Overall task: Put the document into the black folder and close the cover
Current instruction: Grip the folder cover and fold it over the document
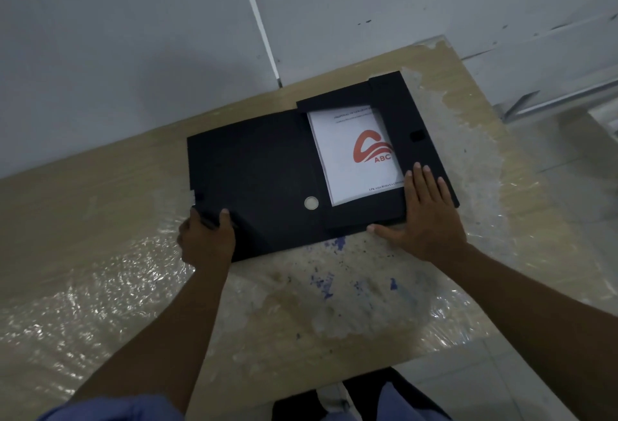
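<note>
Here, document (354,156) lengthwise in open black folder (254,166), top seemingly away; left hand (207,236) gripping cover, right hand (428,216) flat.

Matt black folder (254,166); white paper document (347,156).

Folder (254,166): lies open on the bench (100,219), toward its far right.
Document (354,156): in the folder's right half, its far and right edges under the flaps.
Left hand (207,236): on the cover's near left corner.
Right hand (428,209): flat on the near right flap.
</note>
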